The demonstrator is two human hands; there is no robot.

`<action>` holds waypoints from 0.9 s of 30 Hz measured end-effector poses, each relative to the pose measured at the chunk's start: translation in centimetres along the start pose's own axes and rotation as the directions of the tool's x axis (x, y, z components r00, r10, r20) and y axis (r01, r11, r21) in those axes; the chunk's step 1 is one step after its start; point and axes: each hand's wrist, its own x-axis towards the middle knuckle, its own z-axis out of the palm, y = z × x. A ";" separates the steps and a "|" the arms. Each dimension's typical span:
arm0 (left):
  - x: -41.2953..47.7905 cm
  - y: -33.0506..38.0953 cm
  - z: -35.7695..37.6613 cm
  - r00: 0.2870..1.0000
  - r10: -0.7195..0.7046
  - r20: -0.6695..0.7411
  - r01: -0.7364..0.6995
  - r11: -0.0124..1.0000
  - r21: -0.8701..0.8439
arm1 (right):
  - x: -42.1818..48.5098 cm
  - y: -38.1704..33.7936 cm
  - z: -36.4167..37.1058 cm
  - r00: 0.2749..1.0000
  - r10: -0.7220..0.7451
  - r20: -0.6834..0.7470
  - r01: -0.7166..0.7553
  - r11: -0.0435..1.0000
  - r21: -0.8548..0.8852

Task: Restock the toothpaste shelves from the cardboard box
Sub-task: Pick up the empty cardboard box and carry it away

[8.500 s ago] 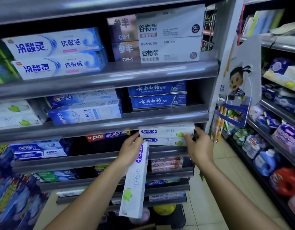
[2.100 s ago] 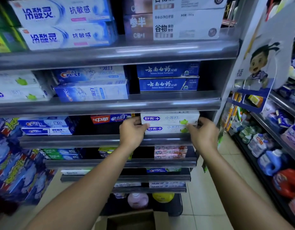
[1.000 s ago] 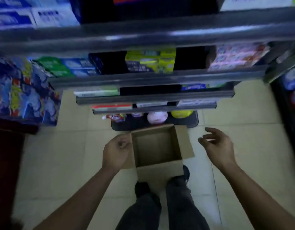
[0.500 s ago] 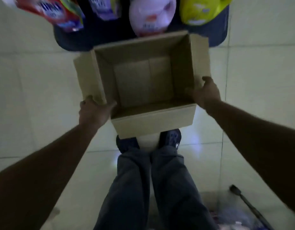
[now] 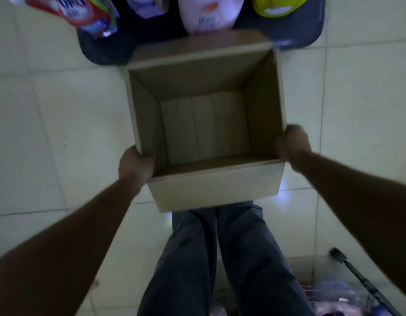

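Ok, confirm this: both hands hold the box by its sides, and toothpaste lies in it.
Wrong on the contents: the head view shows the box empty, only its bare bottom. The left hand and right hand do hold its sides.

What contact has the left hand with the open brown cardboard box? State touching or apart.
Touching. Head view: the left hand grips the open brown cardboard box at its near left corner.

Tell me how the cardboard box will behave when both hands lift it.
Probably light: the cardboard box looks empty, its bare floor showing. Its thin open-topped walls may flex where the left hand and right hand grip them.
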 end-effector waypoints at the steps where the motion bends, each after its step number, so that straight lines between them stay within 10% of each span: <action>1: -2.1 -0.7 -1.2 1.000 -0.015 0.008 0.014 1.000 0.025 | -2.3 0.5 -0.7 1.000 0.004 0.026 -0.003 1.000 -0.014; 15: -32.8 6.1 -22.0 0.975 0.212 0.074 -0.223 0.949 0.223 | -35.5 5.3 -21.7 0.998 0.054 0.018 -0.057 0.963 0.263; 27: -40.9 23.1 -15.4 0.782 0.522 0.340 -0.616 0.731 0.295 | -43.2 17.7 -27.2 0.902 0.417 -0.111 -0.238 0.695 0.679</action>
